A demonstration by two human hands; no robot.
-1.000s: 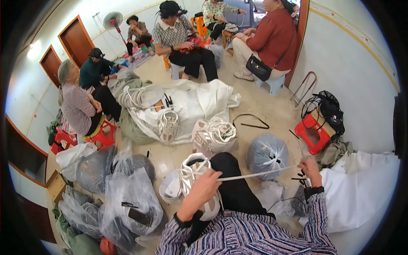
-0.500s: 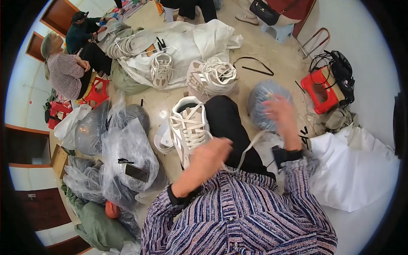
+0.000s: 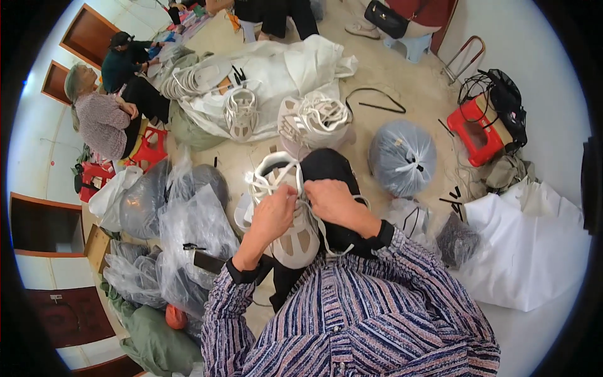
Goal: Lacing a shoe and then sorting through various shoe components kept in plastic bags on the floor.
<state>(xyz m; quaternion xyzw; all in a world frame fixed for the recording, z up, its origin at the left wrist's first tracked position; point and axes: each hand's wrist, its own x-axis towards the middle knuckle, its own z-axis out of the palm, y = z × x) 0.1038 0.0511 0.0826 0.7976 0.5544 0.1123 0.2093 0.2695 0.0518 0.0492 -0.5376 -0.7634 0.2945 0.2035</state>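
Note:
A beige and white sneaker rests on my lap, its toe toward me, with white shoelaces crossing its upper. My left hand is closed over the left side of the lacing, fingertips pinched at the lace. From the right, my right hand bends in with its fingers pinched on the lace near the eyelets. A loose lace end hangs below that hand, over my black trouser leg. The fingers hide the middle of the lacing.
Ahead, a pile of sneakers and a single sneaker lie by a white sheet. A knotted clear bag sits to the right, with a red stool beyond. Plastic bags crowd the left. Other people sit at the far left.
My right hand has come down and left from above the knotted bag to the sneaker. My left hand has moved up onto the lacing. The sneaker's toe now shows below my hands.

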